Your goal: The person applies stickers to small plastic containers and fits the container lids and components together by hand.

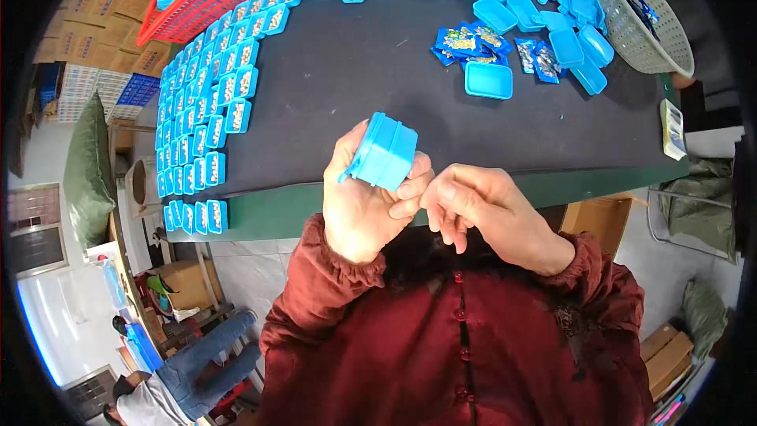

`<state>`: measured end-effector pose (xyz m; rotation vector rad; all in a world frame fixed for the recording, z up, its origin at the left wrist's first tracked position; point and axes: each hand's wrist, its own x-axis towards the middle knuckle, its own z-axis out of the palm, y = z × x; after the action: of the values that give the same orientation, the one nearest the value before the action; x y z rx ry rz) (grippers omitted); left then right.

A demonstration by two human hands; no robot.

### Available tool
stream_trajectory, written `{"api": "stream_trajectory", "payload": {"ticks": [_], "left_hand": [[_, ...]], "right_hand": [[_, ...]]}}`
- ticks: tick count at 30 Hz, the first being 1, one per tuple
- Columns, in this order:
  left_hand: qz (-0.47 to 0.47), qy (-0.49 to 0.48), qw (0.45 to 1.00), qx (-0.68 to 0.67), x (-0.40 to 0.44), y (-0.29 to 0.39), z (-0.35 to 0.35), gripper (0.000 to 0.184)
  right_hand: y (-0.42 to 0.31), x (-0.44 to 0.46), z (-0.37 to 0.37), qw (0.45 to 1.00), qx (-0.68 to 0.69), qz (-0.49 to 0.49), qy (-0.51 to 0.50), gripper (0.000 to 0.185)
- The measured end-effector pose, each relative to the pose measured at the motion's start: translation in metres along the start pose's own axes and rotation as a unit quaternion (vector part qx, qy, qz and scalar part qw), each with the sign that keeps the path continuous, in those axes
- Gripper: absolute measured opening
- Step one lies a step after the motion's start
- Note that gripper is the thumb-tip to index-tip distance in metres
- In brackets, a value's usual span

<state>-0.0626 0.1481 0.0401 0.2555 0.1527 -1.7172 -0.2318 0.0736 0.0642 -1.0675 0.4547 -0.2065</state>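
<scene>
Filled boxes (237, 116) lined the left, loose tubs (489, 81) upper right; left hand (359, 217) clasped a container (388, 151), right hand (505, 213) half-curled, hold unclear.

- Light blue: small boxes (488, 80)
- Red: perforated basket (206, 0), upper left
- Pale grey: mesh basket (648, 20), upper right
- Black top, green edge: desk (339, 63)
- Plain dark red: sleeves (323, 300)
</scene>
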Motion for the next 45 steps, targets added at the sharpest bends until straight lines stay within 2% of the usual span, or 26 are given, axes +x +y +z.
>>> {"api": "stream_trajectory", "payload": {"ticks": [6,11,15,16,20,21,23,25,26,28,30,31,33,35,36,40,41,45], "left_hand": [[0.031,0.045,0.996,0.064,-0.001,-0.002,0.001,0.036],[0.104,0.096,0.981,0.134,0.003,-0.006,0.004,0.027],[0.297,0.166,0.887,0.311,0.013,-0.011,-0.001,0.026],[0.296,0.166,0.888,0.31,0.016,-0.012,-0.003,0.026],[0.406,0.2,0.798,0.398,0.03,-0.015,-0.01,0.024],[0.407,0.2,0.798,0.397,0.03,-0.012,-0.013,0.024],[0.366,0.278,0.673,0.579,0.025,0.002,-0.023,0.022],[0.302,0.34,0.512,0.729,0.024,0.012,-0.029,0.02],[0.301,0.34,0.514,0.728,0.026,0.013,-0.029,0.02],[0.405,0.249,0.404,0.782,0.034,0.019,-0.022,0.022],[0.495,0.149,0.28,0.809,0.037,0.023,-0.018,0.024],[0.496,0.15,0.28,0.808,0.037,0.024,-0.019,0.024],[0.468,0.127,0.333,0.809,0.036,0.027,-0.024,0.028],[0.434,0.101,0.385,0.808,0.035,0.028,-0.029,0.033],[0.431,0.099,0.386,0.809,0.033,0.028,-0.029,0.033],[0.389,0.157,0.393,0.819,0.018,0.03,-0.016,0.032],[0.39,0.158,0.392,0.818,0.015,0.03,-0.011,0.032],[0.349,0.249,0.282,0.858,0.004,0.029,0.005,0.023]], "right_hand": [[0.002,-0.002,0.0,1.0,0.006,0.01,0.005,0.026],[0.004,0.003,-0.001,1.0,0.008,0.01,0.014,0.028],[-0.001,0.012,-0.003,0.995,0.065,0.016,0.072,0.024],[-0.001,0.015,-0.004,0.995,0.065,0.016,0.074,0.024],[-0.004,0.035,-0.015,0.992,-0.094,-0.022,0.082,0.018],[-0.003,0.041,-0.02,0.992,-0.095,-0.022,0.082,0.018],[0.004,0.059,-0.037,0.975,-0.196,-0.068,0.082,0.019],[0.009,0.073,-0.052,0.946,-0.294,-0.111,0.083,0.02],[0.009,0.076,-0.055,0.946,-0.295,-0.109,0.083,0.02],[0.007,0.085,-0.059,0.945,-0.307,-0.079,0.078,0.011],[0.008,0.091,-0.059,0.944,-0.319,-0.049,0.073,0.013],[0.011,0.09,-0.056,0.943,-0.32,-0.048,0.073,0.013],[0.022,0.084,-0.043,0.903,-0.351,-0.203,0.142,0.029],[0.032,0.08,-0.034,0.836,-0.367,-0.35,0.21,0.048],[0.034,0.081,-0.034,0.836,-0.366,-0.349,0.212,0.048],[0.036,0.087,-0.035,0.905,-0.317,-0.25,0.132,0.073],[0.037,0.088,-0.035,0.905,-0.318,-0.25,0.131,0.073],[0.044,0.087,-0.032,0.859,-0.375,-0.311,0.16,0.069]]}}
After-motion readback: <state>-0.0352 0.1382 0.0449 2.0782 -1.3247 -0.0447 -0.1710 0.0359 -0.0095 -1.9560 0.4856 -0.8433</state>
